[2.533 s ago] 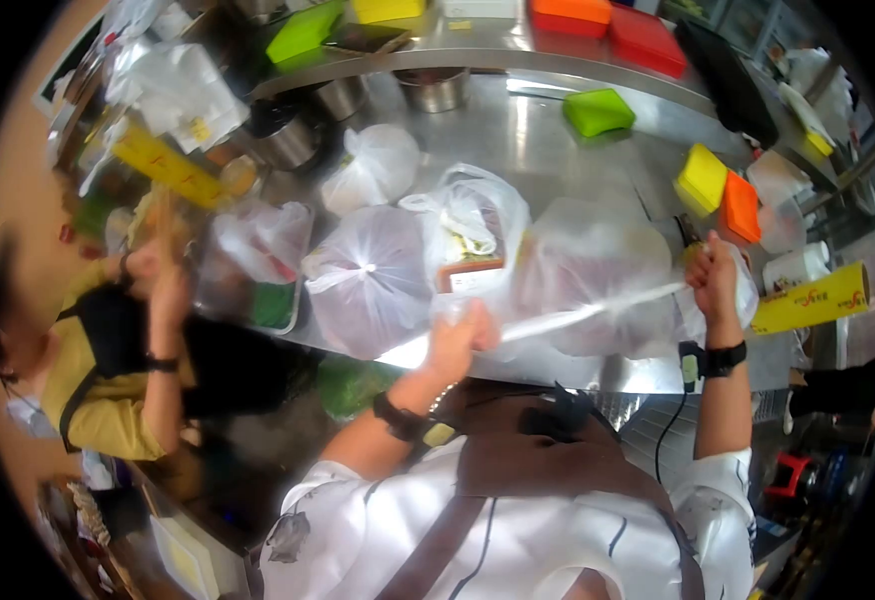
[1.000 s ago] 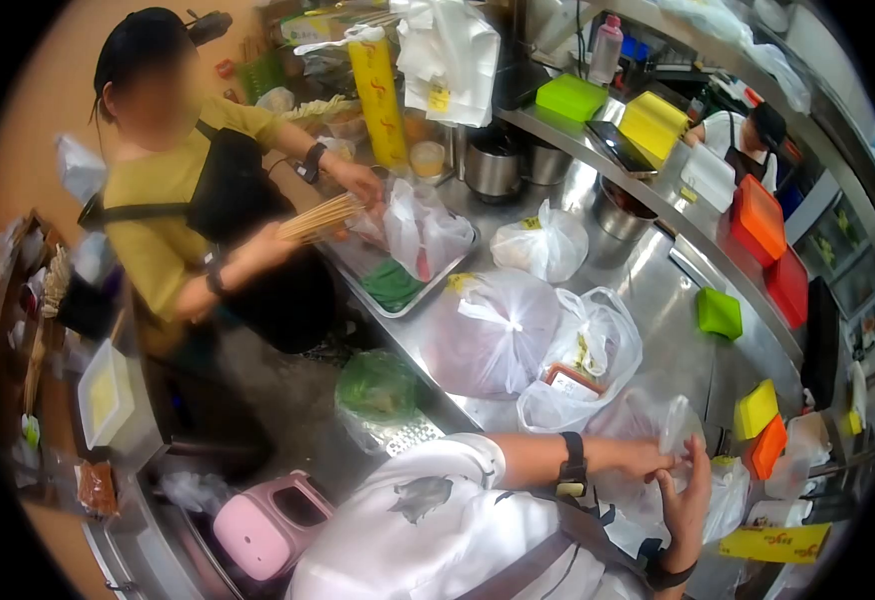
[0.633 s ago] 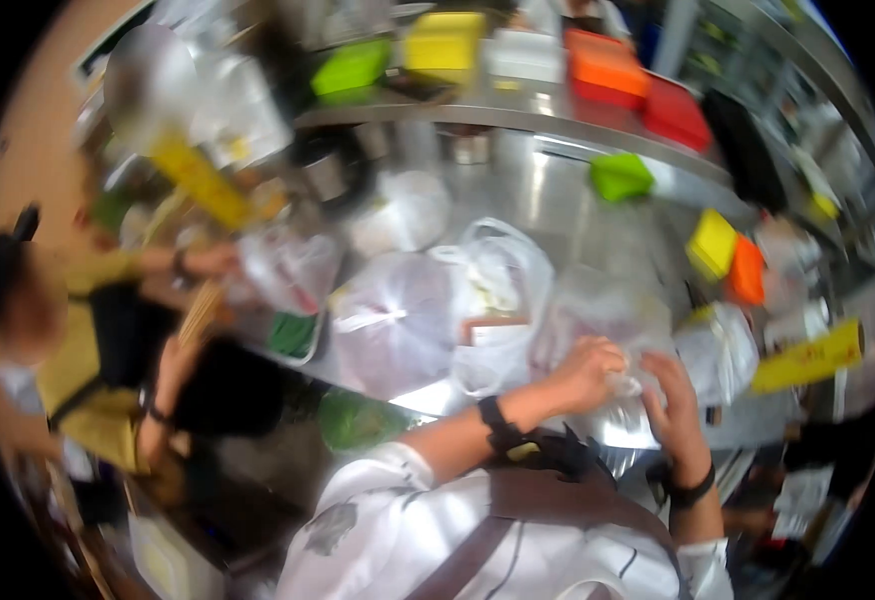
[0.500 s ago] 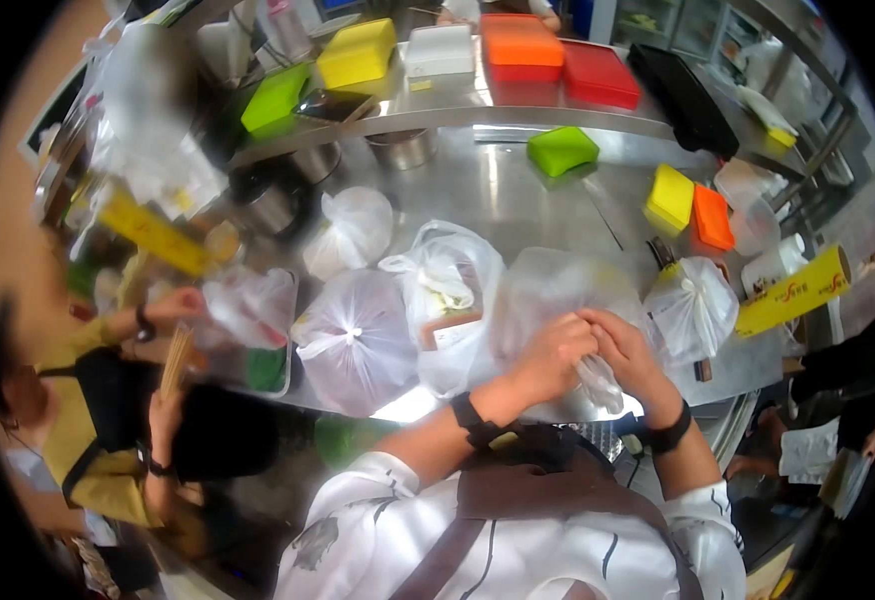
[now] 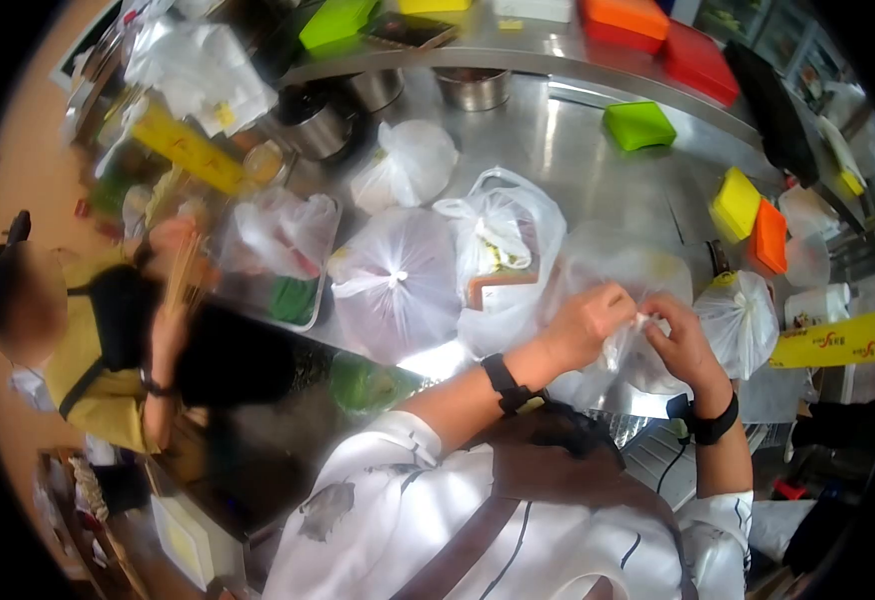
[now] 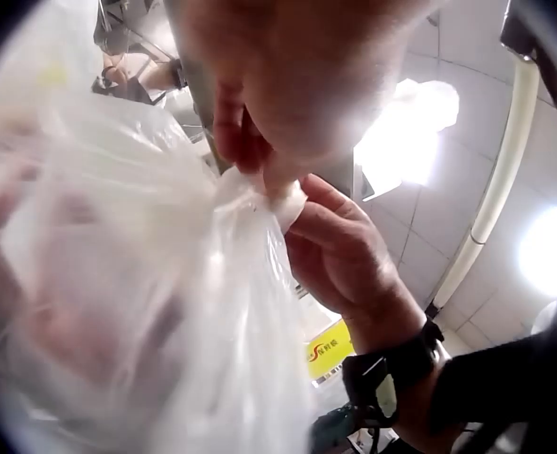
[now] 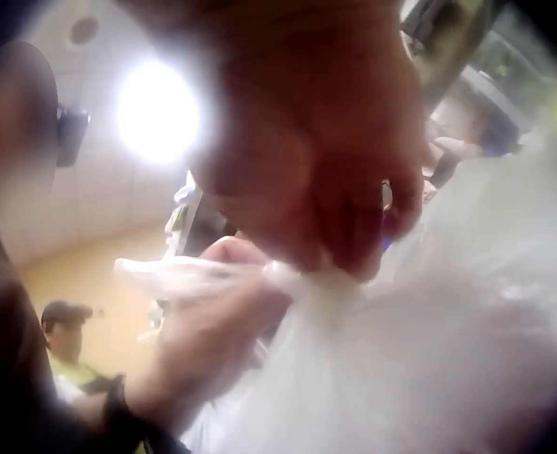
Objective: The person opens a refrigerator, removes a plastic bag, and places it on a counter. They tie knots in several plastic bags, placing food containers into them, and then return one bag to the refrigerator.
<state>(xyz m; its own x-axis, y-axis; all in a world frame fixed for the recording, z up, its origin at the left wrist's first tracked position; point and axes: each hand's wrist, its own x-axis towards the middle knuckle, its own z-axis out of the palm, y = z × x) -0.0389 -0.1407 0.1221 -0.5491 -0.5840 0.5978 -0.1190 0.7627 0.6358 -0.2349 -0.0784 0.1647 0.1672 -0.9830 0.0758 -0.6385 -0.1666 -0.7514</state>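
Observation:
A clear plastic bag (image 5: 630,258) with reddish contents sits on the steel counter, its mouth gathered into a narrow neck. My left hand (image 5: 596,318) pinches the gathered plastic at the neck. Opposite it, the thumb and fingers of my right hand (image 5: 682,340) pinch the same twisted plastic. In the left wrist view, the bag (image 6: 118,274) bulges below the bunched neck, where fingers of both hands meet. A loose white end of plastic (image 7: 179,276) sticks out past the left hand in the right wrist view.
Tied bags (image 5: 395,285) and an open-handled bag (image 5: 518,225) stand left of the hands. Another tied bag (image 5: 740,325) is close on the right. A person (image 5: 108,330) at the left holds a bundle of thin sticks (image 5: 186,275). Coloured boxes (image 5: 641,125) lie behind.
Earlier my hands were wide apart with a white plastic strip stretched between them. They came together at the bag's neck, and now stand slightly apart there. The head view has shifted.

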